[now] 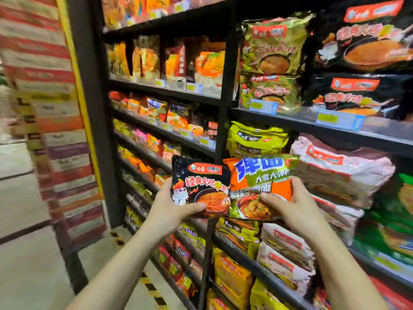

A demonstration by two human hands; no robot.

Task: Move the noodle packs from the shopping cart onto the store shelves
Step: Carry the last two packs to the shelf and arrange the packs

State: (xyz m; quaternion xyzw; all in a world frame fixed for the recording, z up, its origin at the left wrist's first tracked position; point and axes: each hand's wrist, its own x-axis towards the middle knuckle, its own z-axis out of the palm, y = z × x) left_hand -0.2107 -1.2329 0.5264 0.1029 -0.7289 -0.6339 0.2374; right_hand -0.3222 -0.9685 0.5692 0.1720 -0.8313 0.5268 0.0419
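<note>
— Two packs, one in each of the hands?
— Yes. The left hand (169, 205) grips the black noodle pack (200, 186), thumb across its front. The right hand (292, 205) grips the orange-and-green noodle pack (259, 186), touching the black one's edge.
— And the shelves (297, 124)?
— Just beyond both hands, stocked with packs.

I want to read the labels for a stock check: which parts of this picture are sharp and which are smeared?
Head view: sharpest at the centre, where the black pack and orange-green pack show legible print; the stacked boxes at left are motion-smeared, shelf price tags unreadable, and the wide lens bends the shelves.
</note>
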